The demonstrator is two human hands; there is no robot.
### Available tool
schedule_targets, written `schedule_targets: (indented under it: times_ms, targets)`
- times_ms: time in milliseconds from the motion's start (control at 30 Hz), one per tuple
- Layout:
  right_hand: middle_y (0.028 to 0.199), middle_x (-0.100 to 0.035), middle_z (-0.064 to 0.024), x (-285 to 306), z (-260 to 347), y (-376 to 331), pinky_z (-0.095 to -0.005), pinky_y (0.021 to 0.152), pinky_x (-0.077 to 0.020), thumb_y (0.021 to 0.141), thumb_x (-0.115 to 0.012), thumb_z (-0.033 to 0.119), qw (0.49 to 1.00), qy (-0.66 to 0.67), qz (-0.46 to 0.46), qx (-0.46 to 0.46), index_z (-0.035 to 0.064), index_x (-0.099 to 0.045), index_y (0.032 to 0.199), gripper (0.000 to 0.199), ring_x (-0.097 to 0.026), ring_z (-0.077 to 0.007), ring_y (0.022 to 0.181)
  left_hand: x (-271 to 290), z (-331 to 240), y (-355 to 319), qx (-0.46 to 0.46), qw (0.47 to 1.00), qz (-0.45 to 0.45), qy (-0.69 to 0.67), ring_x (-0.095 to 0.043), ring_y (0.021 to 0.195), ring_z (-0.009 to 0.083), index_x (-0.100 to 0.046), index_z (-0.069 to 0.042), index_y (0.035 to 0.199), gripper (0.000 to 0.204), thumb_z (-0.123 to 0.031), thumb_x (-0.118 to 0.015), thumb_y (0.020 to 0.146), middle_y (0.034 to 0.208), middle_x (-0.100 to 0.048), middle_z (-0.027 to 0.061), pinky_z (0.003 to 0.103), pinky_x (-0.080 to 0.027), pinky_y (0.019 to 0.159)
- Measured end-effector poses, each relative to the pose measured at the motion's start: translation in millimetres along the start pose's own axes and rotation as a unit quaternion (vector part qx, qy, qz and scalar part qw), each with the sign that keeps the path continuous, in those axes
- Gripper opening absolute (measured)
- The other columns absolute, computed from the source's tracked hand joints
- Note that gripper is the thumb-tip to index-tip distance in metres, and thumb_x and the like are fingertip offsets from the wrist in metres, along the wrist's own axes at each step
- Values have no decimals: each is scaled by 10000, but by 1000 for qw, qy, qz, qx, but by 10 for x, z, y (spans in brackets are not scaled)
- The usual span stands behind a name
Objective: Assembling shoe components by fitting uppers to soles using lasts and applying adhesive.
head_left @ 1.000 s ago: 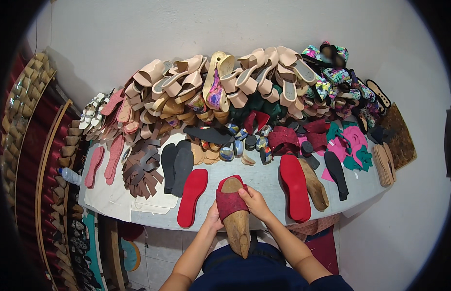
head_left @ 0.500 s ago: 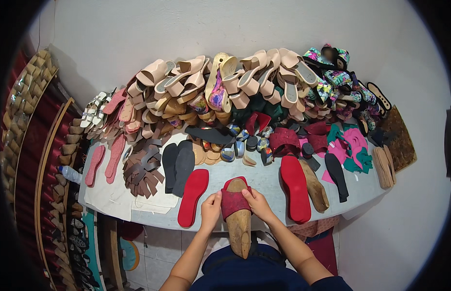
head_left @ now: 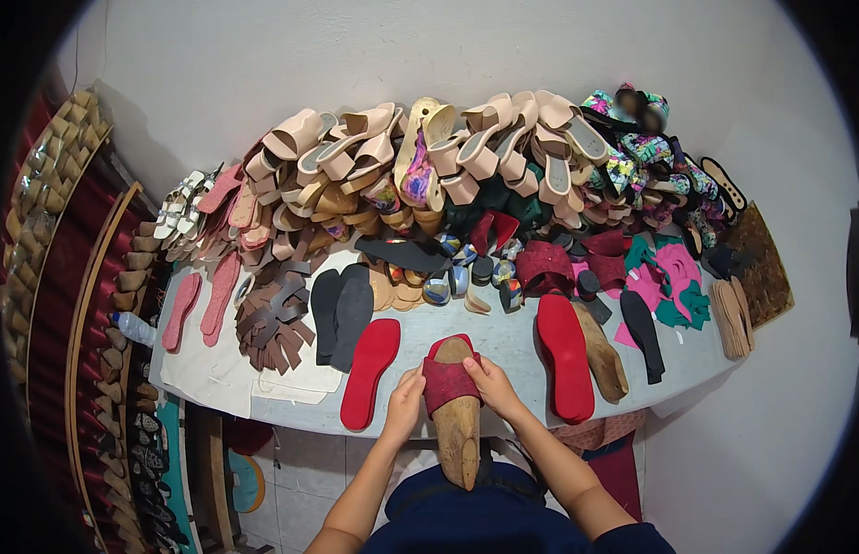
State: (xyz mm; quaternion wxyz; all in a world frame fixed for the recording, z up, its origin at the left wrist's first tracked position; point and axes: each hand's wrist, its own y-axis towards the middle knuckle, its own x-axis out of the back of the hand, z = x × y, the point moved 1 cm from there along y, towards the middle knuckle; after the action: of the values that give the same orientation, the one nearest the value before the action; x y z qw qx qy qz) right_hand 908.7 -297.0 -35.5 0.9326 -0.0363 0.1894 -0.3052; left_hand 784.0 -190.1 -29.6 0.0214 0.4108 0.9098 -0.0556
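Where table edge (head_left: 291,417) ends, clamped last (head_left: 455,427)

Bright, even light; sharp centre, bent dark rim.

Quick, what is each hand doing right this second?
Left hand: closed, gripping the left edge of the red upper on the wooden shoe last.
Right hand: closed, gripping its right edge.

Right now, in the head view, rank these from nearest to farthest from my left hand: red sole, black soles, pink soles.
From the left hand:
1. Red sole, just left of it.
2. Black soles, farther up-left.
3. Pink soles, far left end of the table.
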Motion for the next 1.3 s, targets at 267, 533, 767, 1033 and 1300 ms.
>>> schedule_targets:
  times_ms: [267, 533, 767, 1033, 1300]
  targets:
    - [910, -542, -42, -17, -12, 23, -217, 731, -403, 892, -427, 284, 999, 35, 12, -5, -26, -497, 1008, 338, -492, -82, 805, 188, -154, -440, -9, 969, 173, 177, -502, 900, 162, -343, 0, 1255, 550, 40, -497, 729, 1071, -456, 102, 253, -390, 820]
    - [938, -540, -45, 15, -98, 62, -223, 757, -406, 894, -418, 292, 999, 42, 25, -22, -21, -485, 1045, 354, -499, -86, 830, 114, -22, -514, -41, 962, 90, 255, -547, 823, 141, -363, 8, 1237, 519, -8, -542, 750, 939, -546, 111, 237, -445, 732]
    - [935, -541, -46, -38, -15, 44, -222, 757, -400, 897, -403, 310, 999, 22, 27, -19, -22, -479, 1053, 375, -499, -90, 827, 203, 209, -493, 84, 992, 95, -1, -535, 888, 132, -426, 19, 1174, 416, -34, -500, 769, 1011, -553, 81, 245, -422, 785]
    - [936, -546, -51, -17, -4, 60, -229, 770, -398, 897, -398, 318, 1000, -12, 15, -17, -26, -482, 1053, 387, -501, -96, 831, 204, 94, -318, 122, 975, 180, 37, -540, 851, 127, -542, 34, 1033, 462, -383, -413, 878, 908, -585, 70, 254, -422, 760]
    - [935, -546, -47, -67, 59, 30, -229, 769, -401, 898, -403, 301, 999, 23, 28, -11, -26, -487, 1048, 370, -501, -94, 830, 315, 53, 59, 188, 963, 187, 50, -531, 933, 178, -532, 18, 1065, 689, -553, -208, 857, 1003, -568, 123, 295, -395, 831]
